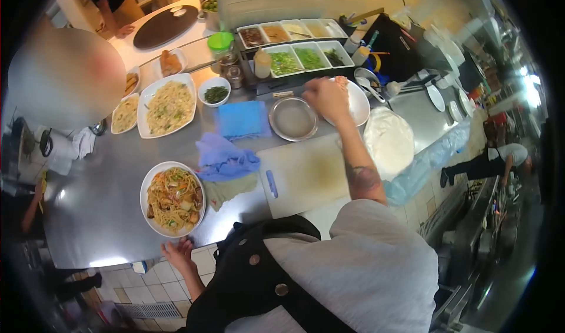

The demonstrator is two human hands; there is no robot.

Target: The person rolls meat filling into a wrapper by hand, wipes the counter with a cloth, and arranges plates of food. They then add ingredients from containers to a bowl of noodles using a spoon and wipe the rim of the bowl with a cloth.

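My left hand (178, 253) is just below the near rim of a white bowl of noodles (174, 197), palm turned up and fingers apart, holding nothing. My right hand (328, 101) reaches between a round metal dish (292, 119) and a white bowl (358, 102) with orange-pink shreds at its far side. Its fingers curl in; whatever they pinch, if anything, is hidden. Below that arm lies a white cutting board (306, 177) with a knife (271, 183), only its blue-purple handle clear. A purple cloth (226, 156) and a blue cloth (242, 119) lie left of the board.
Sauce and chopped-green containers (308, 58) line the back. A large plate of fried rice (169, 106) and a small bowl of dark greens (213, 92) stand left. A white round tub (388, 141) sits right. Another person (67, 77) stands at the far left; one works at right.
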